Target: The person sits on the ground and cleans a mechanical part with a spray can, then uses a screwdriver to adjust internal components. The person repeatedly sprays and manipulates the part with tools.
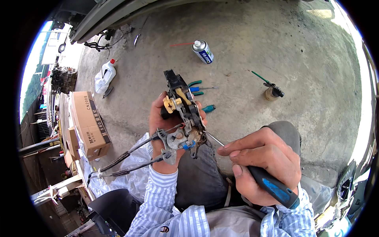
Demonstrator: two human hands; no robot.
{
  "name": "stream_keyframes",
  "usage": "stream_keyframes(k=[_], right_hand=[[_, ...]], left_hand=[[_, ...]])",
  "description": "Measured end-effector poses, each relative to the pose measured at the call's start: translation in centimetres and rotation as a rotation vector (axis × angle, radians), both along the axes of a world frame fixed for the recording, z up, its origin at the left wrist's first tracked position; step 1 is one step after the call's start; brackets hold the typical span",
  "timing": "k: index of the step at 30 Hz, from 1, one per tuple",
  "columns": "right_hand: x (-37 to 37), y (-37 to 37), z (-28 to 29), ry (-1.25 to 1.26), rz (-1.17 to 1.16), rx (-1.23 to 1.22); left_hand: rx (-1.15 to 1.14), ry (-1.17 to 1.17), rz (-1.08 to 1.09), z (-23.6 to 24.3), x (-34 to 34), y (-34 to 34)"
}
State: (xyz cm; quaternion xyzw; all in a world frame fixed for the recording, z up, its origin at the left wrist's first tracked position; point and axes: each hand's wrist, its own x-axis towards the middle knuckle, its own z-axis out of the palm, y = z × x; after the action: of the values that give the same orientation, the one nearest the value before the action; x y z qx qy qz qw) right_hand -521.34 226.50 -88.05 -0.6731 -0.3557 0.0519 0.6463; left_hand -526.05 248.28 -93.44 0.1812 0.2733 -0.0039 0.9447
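Observation:
My left hand is wrapped round a car door latch, a black plastic and metal part with a yellow lever and a small blue clip. Two black cables run from its lower end toward the left. In my right hand is a screwdriver with a black and blue handle. Its thin shaft points up and left, and the tip meets the latch's lower right side, where the exact contact is hidden. Both hands are above my legs.
On the concrete beyond lie green-handled pliers, a blue-handled screwdriver and a teal-handled tool. A spray can stands farther off, a brown bottle to the right. Left are a white jug and a cardboard box.

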Motion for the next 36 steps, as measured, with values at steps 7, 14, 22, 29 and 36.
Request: stream_keyframes(k=[7, 14, 22, 29, 36], right_hand=[[-0.4, 0.5, -0.9, 0.036, -0.025, 0.156], [-0.6, 0.6, -0.6, 0.071, 0.065, 0.195], [0.3, -0.4, -0.2, 0.032, 0.068, 0.011], [0.9, -1.0, -1.2, 0.531, -0.142, 0.377], [-0.2, 1.3, -3.2, 0.478, 0.244, -0.204]], left_hand=[[-0.233, -0.167, -0.004, -0.6, -0.8, 0.2], [-0.27, -0.195, -0.075, -0.7, -0.4, 0.4], [0.031, -0.116, -0.157, -1.0, 0.0, 0.9], [0.101, -0.078, -0.142, -0.3, -0.1, 1.5], [0.161, -0.047, -0.084, 0.3, 0.1, 0.0]])
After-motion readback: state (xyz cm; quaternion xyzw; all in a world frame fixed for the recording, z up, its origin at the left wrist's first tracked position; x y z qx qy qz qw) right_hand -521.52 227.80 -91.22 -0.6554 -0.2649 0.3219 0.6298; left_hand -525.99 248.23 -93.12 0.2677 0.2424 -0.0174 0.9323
